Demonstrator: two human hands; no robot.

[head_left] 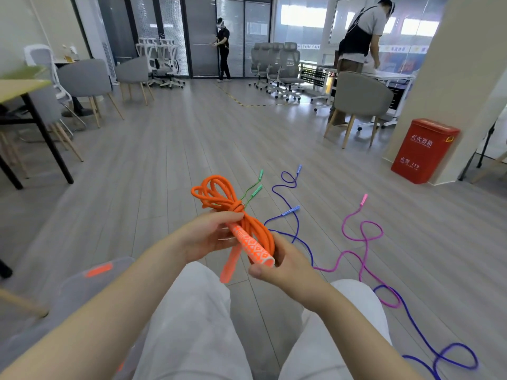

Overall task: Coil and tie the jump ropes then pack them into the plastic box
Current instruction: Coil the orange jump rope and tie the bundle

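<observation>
A coiled and knotted orange jump rope (219, 196) is held up in front of me over my knees. My left hand (208, 237) grips the bundle just below the knot, thumb on top. My right hand (277, 266) holds the lower end, fingers curled round the coil and one patterned orange handle (251, 246); the second handle (230, 266) hangs down. On the floor beyond lie a green rope (253, 191), a blue rope (297, 231) and a pink rope (362, 237), all uncoiled. The clear plastic box (82, 292) sits at my lower left, partly behind my left arm.
A red fire-extinguisher box (424, 150) stands by a pillar at the right. Grey chairs (359, 102) and a black-legged table (24, 89) line the sides. Two persons stand at the far end of the room. Wood floor stretches ahead.
</observation>
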